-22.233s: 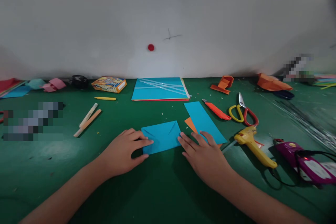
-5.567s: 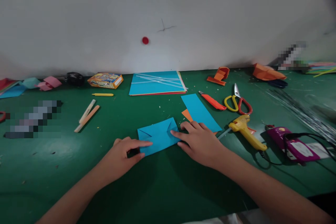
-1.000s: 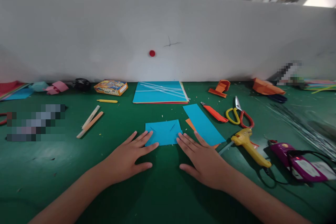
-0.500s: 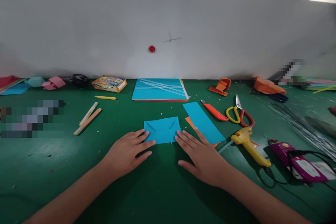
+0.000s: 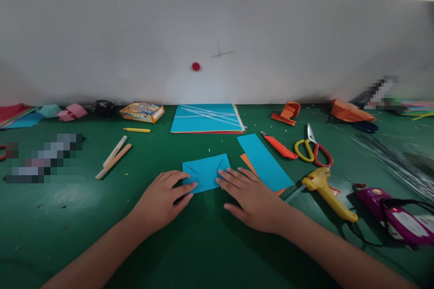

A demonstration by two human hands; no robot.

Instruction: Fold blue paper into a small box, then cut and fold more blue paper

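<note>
A small folded blue paper (image 5: 203,172) lies flat on the green table (image 5: 203,244) in front of me. My left hand (image 5: 162,198) rests at its lower left corner, fingers stretched out and touching the edge. On the other side, my right hand (image 5: 252,198) lies flat with its fingertips on the paper's lower right corner. Neither hand grips anything. Just right of the folded piece sits a blue paper strip (image 5: 264,161) over an orange scrap (image 5: 249,162).
A stack of coloured sheets (image 5: 206,118) with clear glue sticks lies behind. To the right are an orange cutter (image 5: 279,145), scissors (image 5: 313,149), a yellow glue gun (image 5: 327,192) and a purple device (image 5: 395,214). Wooden sticks (image 5: 113,156), a yellow pen (image 5: 136,130) and a small box (image 5: 142,111) lie left.
Both hands have slid inward onto the folded blue paper's lower corners. The right fingertips now cover its right corner, and the paper sits slightly turned.
</note>
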